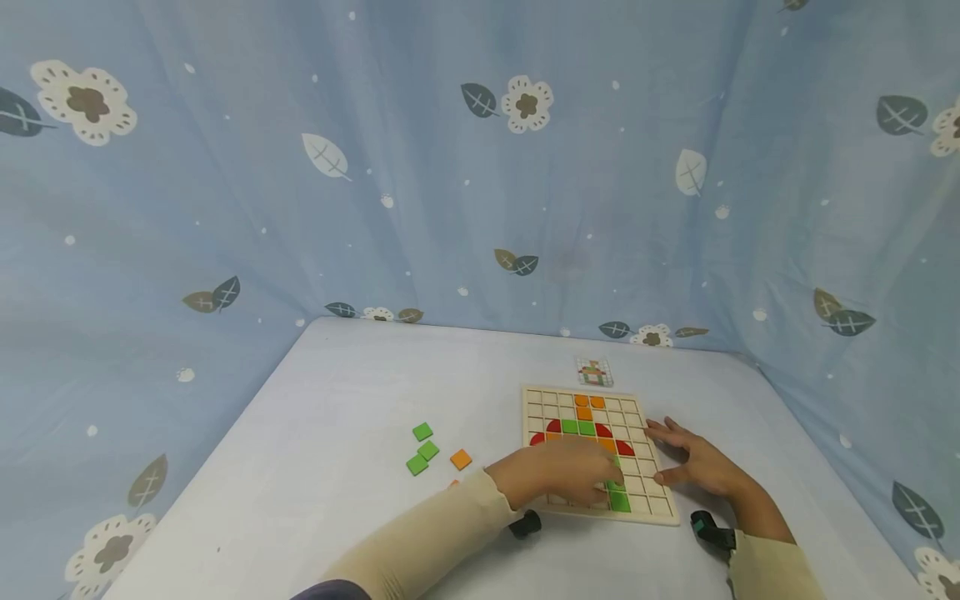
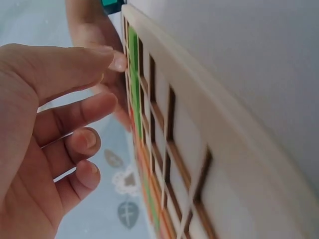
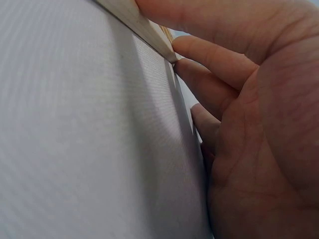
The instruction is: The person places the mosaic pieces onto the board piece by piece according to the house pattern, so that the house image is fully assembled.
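Observation:
A wooden grid board (image 1: 649, 467) lies on the white table, with orange, green and red pieces set in its cells. Above its lower part is my left hand (image 1: 573, 468), near a column of green squares (image 1: 619, 502). In the left wrist view, the left fingers (image 2: 79, 112) are loosely bent, apart from the thumb, and no piece shows between them. My right hand (image 1: 699, 463) rests at the board's right side, fingers spread. The right wrist view shows its fingertips (image 3: 184, 50) touching the board's edge (image 3: 144, 30). The left forearm and hand hide some cells.
Loose green tiles (image 1: 428, 451) and an orange tile (image 1: 461, 459) lie left of the board; another orange one is partly behind the left sleeve. A small pattern card (image 1: 595, 372) lies beyond the board. A patterned blue curtain (image 1: 420, 183) surrounds the table.

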The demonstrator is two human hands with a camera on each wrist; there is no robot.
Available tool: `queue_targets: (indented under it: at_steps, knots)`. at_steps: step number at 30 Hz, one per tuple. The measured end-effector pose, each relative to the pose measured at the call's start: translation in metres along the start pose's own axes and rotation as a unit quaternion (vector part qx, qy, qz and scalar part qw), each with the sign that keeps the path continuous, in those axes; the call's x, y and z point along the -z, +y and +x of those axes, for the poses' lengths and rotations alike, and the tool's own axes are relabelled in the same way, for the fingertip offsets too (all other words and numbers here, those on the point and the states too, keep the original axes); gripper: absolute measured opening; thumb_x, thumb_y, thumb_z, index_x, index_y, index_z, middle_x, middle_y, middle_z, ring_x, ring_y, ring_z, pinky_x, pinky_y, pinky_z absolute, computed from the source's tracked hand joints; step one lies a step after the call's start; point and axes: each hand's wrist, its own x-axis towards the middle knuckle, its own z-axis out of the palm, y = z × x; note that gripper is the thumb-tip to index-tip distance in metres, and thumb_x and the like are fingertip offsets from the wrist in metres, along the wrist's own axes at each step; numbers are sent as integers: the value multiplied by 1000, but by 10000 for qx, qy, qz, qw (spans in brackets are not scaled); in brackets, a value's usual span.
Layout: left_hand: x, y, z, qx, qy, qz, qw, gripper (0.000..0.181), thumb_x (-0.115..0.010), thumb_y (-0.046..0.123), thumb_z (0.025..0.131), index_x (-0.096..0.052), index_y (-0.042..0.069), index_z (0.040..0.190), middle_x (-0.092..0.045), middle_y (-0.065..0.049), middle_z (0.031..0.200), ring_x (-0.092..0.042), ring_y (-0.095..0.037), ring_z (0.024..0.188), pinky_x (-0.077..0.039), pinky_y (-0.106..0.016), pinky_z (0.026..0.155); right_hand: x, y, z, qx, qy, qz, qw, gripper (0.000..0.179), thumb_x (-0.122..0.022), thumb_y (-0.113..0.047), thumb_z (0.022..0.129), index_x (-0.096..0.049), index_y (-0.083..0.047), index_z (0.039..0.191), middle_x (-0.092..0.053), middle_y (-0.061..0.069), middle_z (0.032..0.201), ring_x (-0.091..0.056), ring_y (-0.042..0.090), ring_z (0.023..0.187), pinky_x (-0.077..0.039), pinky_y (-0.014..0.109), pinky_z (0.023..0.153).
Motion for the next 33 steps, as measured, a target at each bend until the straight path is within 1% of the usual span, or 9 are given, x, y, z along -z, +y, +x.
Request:
queue_targets:
  at_steps: [2,5,10,13,19,23,26,29,33]
  knots:
    - [1,-4,-7,33,23,115,9999,28,-68,33,92,-68,32,120,-61,22,104,-53,6,94,-42,-13,85,0,-1,0,-3,1,-12,10000,90,-87,-35,66,-50,-5,142,-22,26,154,-8,52,140,-11,77,98]
    - [4,-10,-18,148,67,246,9996,30,-68,34,92,-67,34,122,-61,22,107,-54,6,96,-44,-15,84,-1,-1,-1,-23,27,-51,10000,91,-88,-36,65,-50,-5,141,-21,28,154,-9,53,139,-12,77,98]
    - [9,-18,-39,285,173,437,9985,28,-69,32,91,-68,32,120,-61,20,101,-54,5,87,-45,-16,75,-2,-1,-1,-87,32,-42,9999,94,-88,-35,63,-49,-4,142,-19,29,154,-9,54,139,-12,76,98]
    - [9,-25,-50,375,276,449,9979,25,-69,29,91,-69,29,116,-60,17,95,-53,3,82,-45,-17,72,-3,-1,1,-67,27,-3,10000,94,-88,-35,63,-49,-4,142,-18,29,154,-9,54,139,-11,76,98]
    - [-1,-43,-63,415,625,471,9961,22,-68,28,91,-70,25,113,-63,15,101,-57,2,91,-46,-18,79,-2,-1,1,13,5,34,10000,92,-88,-34,63,-49,-4,142,-17,31,154,-9,56,138,-12,77,97]
    - [-7,-52,-70,464,819,523,9942,23,-69,27,91,-71,24,113,-64,14,102,-57,1,91,-47,-18,78,-2,2,0,-37,-50,-16,10000,92,-87,-35,64,-49,-5,142,-16,31,154,-9,56,137,-13,77,97]
    - [-8,-56,-77,579,875,560,9929,23,-70,27,90,-71,25,113,-62,14,99,-56,0,85,-47,-18,76,-3,3,0,-53,-54,-18,10000,90,-86,-33,65,-49,-5,142,-16,31,154,-9,56,138,-14,77,97]
    - [-5,-58,-86,700,843,564,9924,21,-70,27,90,-71,24,111,-62,13,97,-55,-1,80,-47,-20,74,-4,3,-2,-37,-55,76,9999,89,-87,-31,65,-49,-4,142,-16,32,153,-8,57,137,-13,77,97]
    - [-1,-63,-98,944,820,498,9909,22,-70,26,90,-72,23,112,-63,13,100,-57,-1,83,-48,-21,75,-1,3,-2,3,-57,62,10000,88,-87,-31,65,-50,-4,141,-18,32,153,-9,57,137,-14,77,96]
